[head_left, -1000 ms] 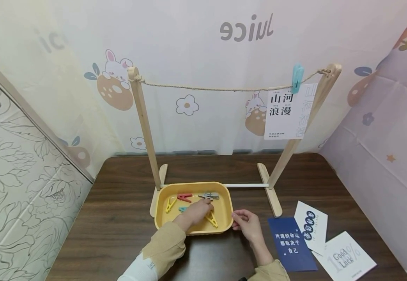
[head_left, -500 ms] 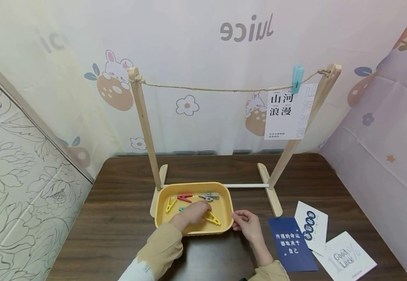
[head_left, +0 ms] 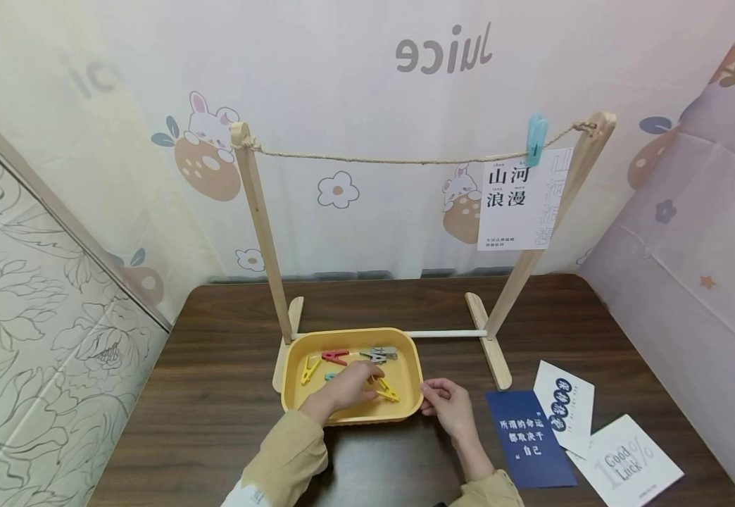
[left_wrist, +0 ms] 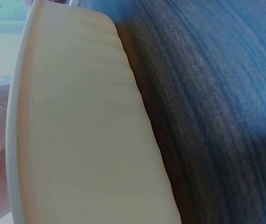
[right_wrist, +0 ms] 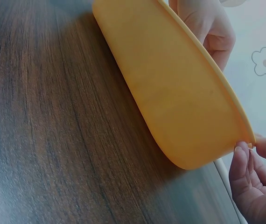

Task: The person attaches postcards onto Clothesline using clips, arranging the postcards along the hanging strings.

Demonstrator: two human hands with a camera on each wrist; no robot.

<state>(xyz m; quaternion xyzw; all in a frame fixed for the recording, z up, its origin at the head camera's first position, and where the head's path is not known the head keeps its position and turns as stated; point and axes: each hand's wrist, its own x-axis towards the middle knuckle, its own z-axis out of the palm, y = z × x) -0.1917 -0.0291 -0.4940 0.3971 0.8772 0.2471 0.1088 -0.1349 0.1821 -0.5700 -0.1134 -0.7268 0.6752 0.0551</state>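
Observation:
A yellow tray [head_left: 351, 415] sits on the table, with several clothespins in it. My left hand [head_left: 348, 386] reaches over its near side, thumb and fingers around the end of a yellow clothespin [head_left: 388, 391]; the exact contact is partly hidden. A red clothespin [head_left: 334, 357], a grey clothespin [head_left: 380, 354] and another yellow clothespin [head_left: 309, 370] lie about it. A blue one is mostly covered by this hand. At the tray's right end my right hand [head_left: 448, 405] pinches the rim, plain in the right wrist view. The left wrist view shows mostly the tray's outer wall [left_wrist: 86, 112].
Behind the tray stands a wooden frame [head_left: 260, 232] with a rope [head_left: 367, 161]. From the rope hangs a white card [head_left: 513, 211] under a blue clothespin [head_left: 536, 139]. A blue card [head_left: 529, 440] and two white cards [head_left: 567, 405] lie at the right.
My left hand has drawn slightly left and the thumb shows more. The yellow clothespin at its fingers has turned and shifted a little. My right hand stays at the rim.

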